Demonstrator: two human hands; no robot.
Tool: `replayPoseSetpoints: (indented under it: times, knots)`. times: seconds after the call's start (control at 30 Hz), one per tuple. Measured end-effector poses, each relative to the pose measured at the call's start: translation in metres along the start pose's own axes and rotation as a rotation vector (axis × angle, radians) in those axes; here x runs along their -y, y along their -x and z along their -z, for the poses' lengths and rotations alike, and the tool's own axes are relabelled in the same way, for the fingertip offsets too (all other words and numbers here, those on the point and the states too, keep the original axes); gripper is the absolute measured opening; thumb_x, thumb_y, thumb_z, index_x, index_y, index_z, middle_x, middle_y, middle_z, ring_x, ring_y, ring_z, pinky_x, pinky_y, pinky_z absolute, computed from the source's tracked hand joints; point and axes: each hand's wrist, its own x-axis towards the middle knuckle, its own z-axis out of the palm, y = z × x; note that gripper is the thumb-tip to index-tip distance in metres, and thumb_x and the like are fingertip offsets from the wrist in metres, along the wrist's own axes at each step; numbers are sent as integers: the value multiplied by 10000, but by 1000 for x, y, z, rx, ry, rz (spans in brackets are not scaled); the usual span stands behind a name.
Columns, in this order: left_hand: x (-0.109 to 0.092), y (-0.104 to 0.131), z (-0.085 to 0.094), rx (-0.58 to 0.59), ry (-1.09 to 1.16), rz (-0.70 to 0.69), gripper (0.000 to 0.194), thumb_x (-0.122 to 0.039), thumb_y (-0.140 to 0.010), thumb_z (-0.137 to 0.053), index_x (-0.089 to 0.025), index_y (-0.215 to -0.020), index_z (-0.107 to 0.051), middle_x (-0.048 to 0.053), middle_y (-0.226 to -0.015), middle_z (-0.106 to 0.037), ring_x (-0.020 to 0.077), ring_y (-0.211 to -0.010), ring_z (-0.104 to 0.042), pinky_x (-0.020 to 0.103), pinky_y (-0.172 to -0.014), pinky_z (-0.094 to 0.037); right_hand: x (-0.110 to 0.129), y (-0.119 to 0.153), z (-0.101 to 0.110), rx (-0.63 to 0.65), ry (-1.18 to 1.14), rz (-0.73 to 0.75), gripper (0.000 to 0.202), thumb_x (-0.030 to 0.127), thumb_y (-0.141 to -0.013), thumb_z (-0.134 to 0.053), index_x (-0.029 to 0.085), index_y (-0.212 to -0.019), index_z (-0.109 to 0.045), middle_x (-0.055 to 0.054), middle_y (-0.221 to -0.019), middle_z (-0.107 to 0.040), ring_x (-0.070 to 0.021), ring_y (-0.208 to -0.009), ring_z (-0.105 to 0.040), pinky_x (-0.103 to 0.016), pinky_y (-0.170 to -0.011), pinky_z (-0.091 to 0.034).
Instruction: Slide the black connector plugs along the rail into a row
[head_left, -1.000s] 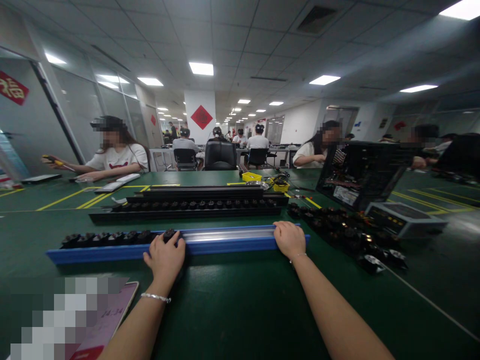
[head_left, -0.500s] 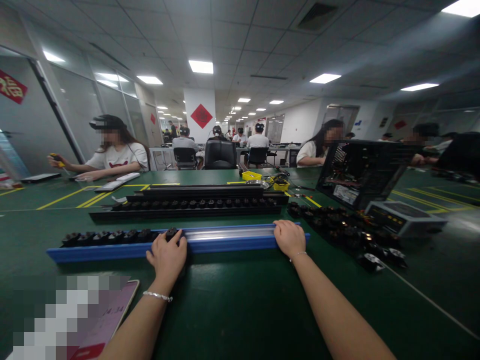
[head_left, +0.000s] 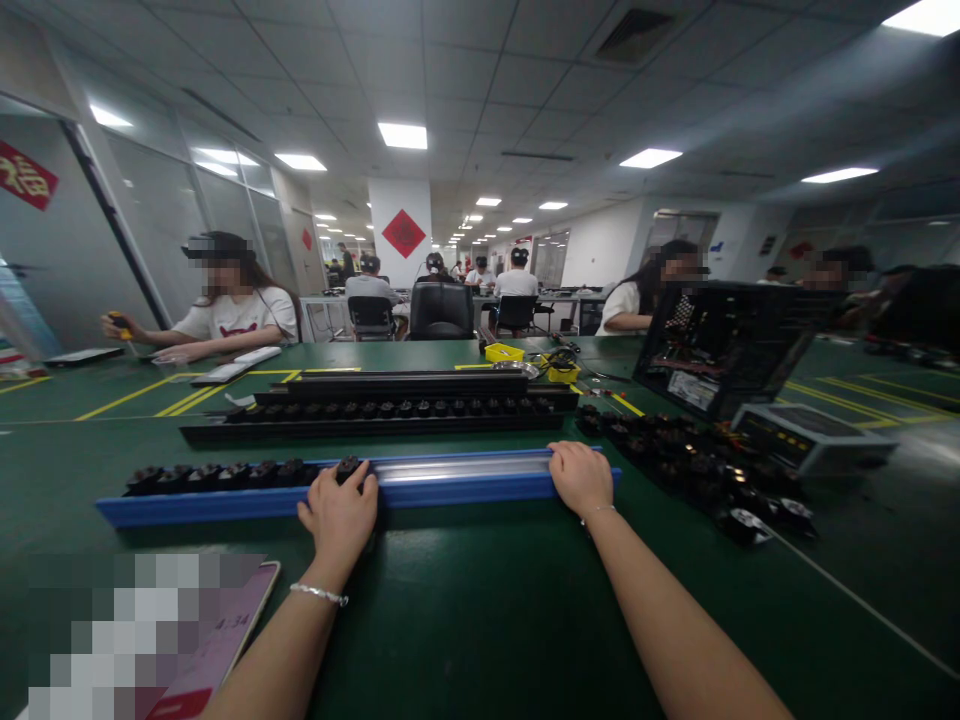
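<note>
L hand (head_left: 341, 515): fingers bent abt black part (head_left: 349, 467) in blue channel (head_left: 465, 488), approx mid-length; firm grip or light touch, can't tell. Channel's long axis runs L–R across green table (head_left: 465, 610). L hand nearest part; black-part row (head_left: 214, 476) to its L, bare channel R. R hand (head_left: 583, 480) fingers closed over channel's rim nr R end.
</note>
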Motion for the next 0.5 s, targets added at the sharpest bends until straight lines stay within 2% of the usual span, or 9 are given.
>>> replayPoseSetpoints:
  times: [0.5]
  knots:
    - [-7,4,-3,31,-2,-34,433,-453,-844,-326,-322,-1173,-576,126,-1330,-426,301,-1275,-313,577,-1002,-250,-1,0,-1,0,-12,-2,384,255,-861,-315,216,-1038,-654,-27,-1109,-645,-168,-1067,-525,-312,-880,-338]
